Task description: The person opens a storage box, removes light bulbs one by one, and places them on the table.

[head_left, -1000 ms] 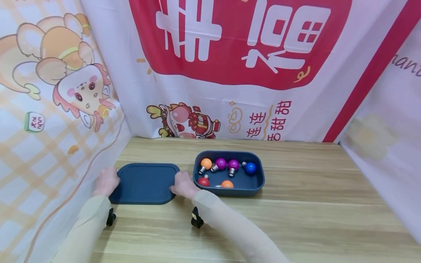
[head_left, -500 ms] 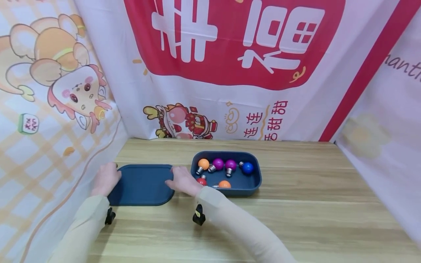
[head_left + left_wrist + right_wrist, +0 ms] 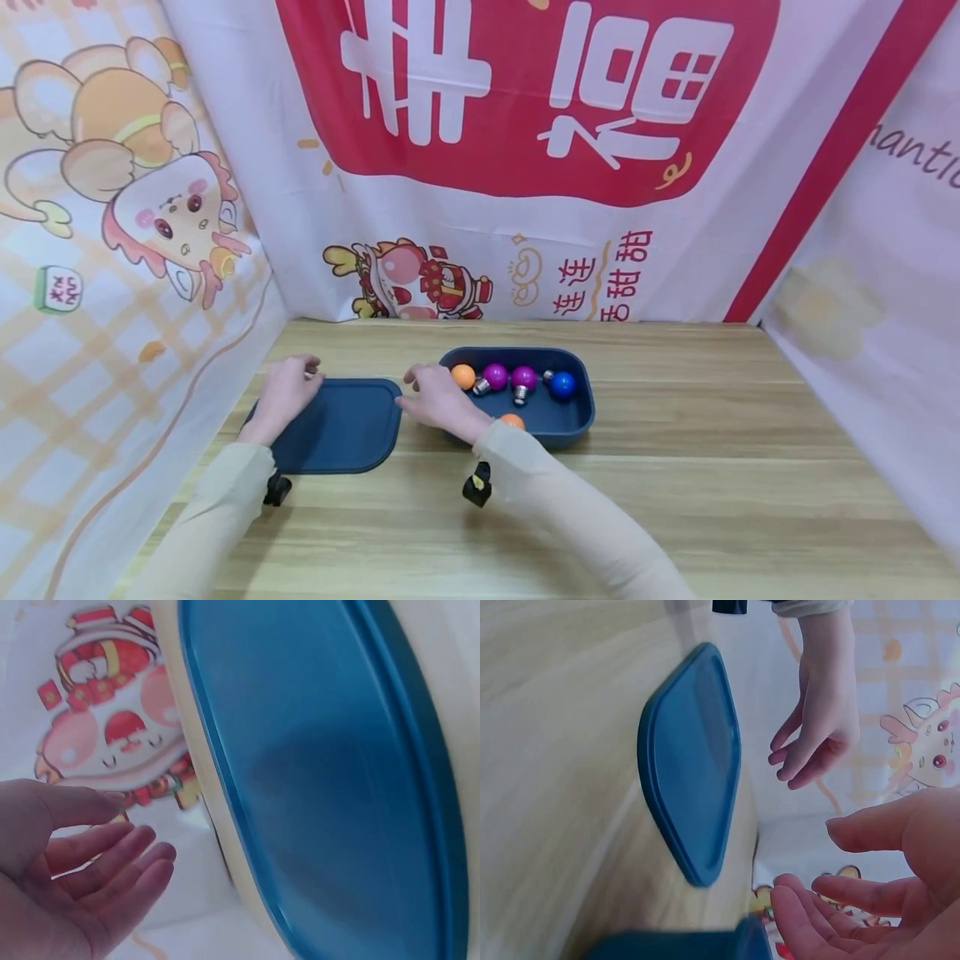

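Note:
A flat dark blue lid (image 3: 341, 425) lies on the wooden table at the left; it also shows in the left wrist view (image 3: 322, 780) and the right wrist view (image 3: 694, 765). Above its left part hovers the left hand (image 3: 285, 398), fingers loosely bent and holding nothing (image 3: 82, 870). The right hand (image 3: 442, 404) is raised between the lid and a blue box (image 3: 558, 429), its fingers relaxed and nothing in them (image 3: 877, 892). Inside the box are orange bulbs (image 3: 462, 377), purple bulbs (image 3: 523, 379) and a blue bulb (image 3: 562, 385). The right hand and forearm cover the box's left front corner.
Printed cloth hangs behind the table (image 3: 675, 392) and along both sides, with the left cloth (image 3: 150, 400) close to the left arm. A black wrist device (image 3: 477, 485) sits under the right wrist, another (image 3: 277, 488) under the left.
Both hands have let go of the lid's ends and lifted. The left hand has moved right over the lid, the right hand slightly right toward the box. The red bulb is now hidden.

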### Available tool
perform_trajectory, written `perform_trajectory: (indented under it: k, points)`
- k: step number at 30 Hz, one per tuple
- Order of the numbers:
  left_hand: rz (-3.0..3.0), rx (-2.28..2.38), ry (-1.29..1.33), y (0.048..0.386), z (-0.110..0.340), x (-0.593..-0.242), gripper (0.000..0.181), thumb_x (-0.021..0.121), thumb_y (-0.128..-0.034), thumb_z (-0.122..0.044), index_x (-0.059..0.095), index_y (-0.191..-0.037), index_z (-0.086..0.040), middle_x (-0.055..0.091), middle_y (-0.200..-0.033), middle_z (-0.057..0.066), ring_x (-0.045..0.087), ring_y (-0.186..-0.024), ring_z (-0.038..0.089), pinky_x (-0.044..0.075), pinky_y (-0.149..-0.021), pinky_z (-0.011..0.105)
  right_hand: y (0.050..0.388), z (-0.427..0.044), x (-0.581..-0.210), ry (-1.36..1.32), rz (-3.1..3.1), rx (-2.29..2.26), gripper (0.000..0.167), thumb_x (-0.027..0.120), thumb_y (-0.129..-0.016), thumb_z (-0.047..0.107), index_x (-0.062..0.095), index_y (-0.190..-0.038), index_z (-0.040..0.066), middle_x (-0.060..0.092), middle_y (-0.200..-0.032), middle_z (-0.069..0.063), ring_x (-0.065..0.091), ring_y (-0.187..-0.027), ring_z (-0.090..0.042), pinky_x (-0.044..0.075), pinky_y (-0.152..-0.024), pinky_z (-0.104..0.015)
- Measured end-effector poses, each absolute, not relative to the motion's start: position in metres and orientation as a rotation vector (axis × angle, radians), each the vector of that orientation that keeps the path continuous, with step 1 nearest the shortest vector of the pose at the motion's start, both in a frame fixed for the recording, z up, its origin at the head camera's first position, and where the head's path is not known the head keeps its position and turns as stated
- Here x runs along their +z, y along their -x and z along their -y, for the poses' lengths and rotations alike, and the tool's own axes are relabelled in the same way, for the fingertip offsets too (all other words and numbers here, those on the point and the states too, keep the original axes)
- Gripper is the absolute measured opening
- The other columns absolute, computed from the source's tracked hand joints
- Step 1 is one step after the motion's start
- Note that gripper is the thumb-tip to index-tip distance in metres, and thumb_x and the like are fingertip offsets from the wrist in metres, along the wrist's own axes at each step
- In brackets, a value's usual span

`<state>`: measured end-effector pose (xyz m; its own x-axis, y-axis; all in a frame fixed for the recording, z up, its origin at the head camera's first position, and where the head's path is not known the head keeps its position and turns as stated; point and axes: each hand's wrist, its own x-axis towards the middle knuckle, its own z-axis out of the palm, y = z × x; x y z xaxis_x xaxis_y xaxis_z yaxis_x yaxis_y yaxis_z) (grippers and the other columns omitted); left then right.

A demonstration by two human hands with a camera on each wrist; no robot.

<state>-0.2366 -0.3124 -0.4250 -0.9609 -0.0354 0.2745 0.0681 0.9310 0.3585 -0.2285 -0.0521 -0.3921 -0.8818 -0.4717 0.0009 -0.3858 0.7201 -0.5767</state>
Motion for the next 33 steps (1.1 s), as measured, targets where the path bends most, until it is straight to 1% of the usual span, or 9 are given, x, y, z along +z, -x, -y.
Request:
perform_trajectory:
  k: [4,11,13,17,20,26,29,33]
  points:
    - [2.802,-0.634,0.086,0.237,0.297,-0.424,0.031,0.059,-0.0941,-0.006,0.065,-0.118,0.013,0.070,-0.107,0.031,0.071,-0.092,0.042,0.059,-0.076,0.050,0.230,0.038,-0.392,0.721,-2.848,-0.832,0.033,0.069,-0.093,0.027,0.067,-0.119,0.007,0.068,-0.113,-0.010,0.061,-0.100,-0.019,0.055,-0.081,-0.026]
    - [2.806,-0.682,0.245,0.237,0.267,-0.428,0.029,0.063,-0.0932,-0.006,0.065,-0.118,0.010,0.071,-0.108,0.028,0.071,-0.091,0.037,0.059,-0.078,0.049,0.235,0.011,-0.399,0.702,-2.884,-0.880,0.031,0.070,-0.093,0.025,0.069,-0.117,0.005,0.067,-0.112,-0.012,0.059,-0.101,-0.022,0.055,-0.091,-0.037]
    - [2.809,-0.688,0.297,0.236,0.258,-0.428,0.029,0.064,-0.0930,-0.006,0.066,-0.118,0.009,0.070,-0.108,0.027,0.071,-0.092,0.036,0.059,-0.079,0.049,0.237,0.002,-0.399,0.719,-2.883,-0.902,0.029,0.070,-0.093,0.023,0.069,-0.115,0.003,0.068,-0.111,-0.013,0.059,-0.100,-0.023,0.055,-0.090,-0.038]
    - [2.798,-0.695,0.360,0.233,0.243,-0.428,0.029,0.065,-0.0928,-0.006,0.066,-0.118,0.007,0.070,-0.111,0.026,0.070,-0.095,0.036,0.059,-0.082,0.049,0.239,-0.014,-0.399,0.708,-2.870,-0.916,0.031,0.069,-0.093,0.021,0.068,-0.116,0.001,0.066,-0.110,-0.015,0.059,-0.096,-0.023,0.058,-0.086,-0.036]
    - [2.789,-0.707,0.391,0.232,0.233,-0.428,0.030,0.066,-0.0930,-0.007,0.066,-0.119,0.007,0.070,-0.113,0.026,0.070,-0.097,0.036,0.059,-0.084,0.049,0.241,-0.024,-0.399,0.649,-2.846,-0.910,0.033,0.069,-0.094,0.022,0.067,-0.120,0.002,0.065,-0.112,-0.014,0.058,-0.094,-0.021,0.058,-0.086,-0.035]
    - [2.769,-0.716,0.462,0.230,0.216,-0.426,0.031,0.066,-0.0936,-0.010,0.065,-0.120,0.006,0.070,-0.115,0.024,0.070,-0.098,0.034,0.059,-0.085,0.048,0.244,-0.046,-0.401,0.618,-2.827,-0.897,0.027,0.069,-0.094,0.020,0.069,-0.115,0.003,0.067,-0.112,-0.014,0.058,-0.093,-0.021,0.059,-0.086,-0.035]
    - [2.775,-0.715,0.499,0.229,0.209,-0.426,0.034,0.066,-0.0947,-0.014,0.065,-0.122,0.005,0.069,-0.117,0.023,0.068,-0.103,0.034,0.058,-0.088,0.049,0.245,-0.056,-0.403,0.625,-2.824,-0.860,0.026,0.070,-0.093,0.020,0.070,-0.112,0.003,0.070,-0.109,-0.013,0.061,-0.088,-0.020,0.059,-0.085,-0.036]
    - [2.783,-0.703,0.561,0.228,0.202,-0.427,0.038,0.064,-0.0970,-0.019,0.063,-0.127,0.005,0.068,-0.122,0.023,0.065,-0.112,0.035,0.056,-0.094,0.051,0.244,-0.067,-0.406,0.610,-2.816,-0.796,0.028,0.072,-0.091,0.020,0.070,-0.112,0.002,0.072,-0.109,-0.013,0.063,-0.086,-0.019,0.059,-0.087,-0.037]
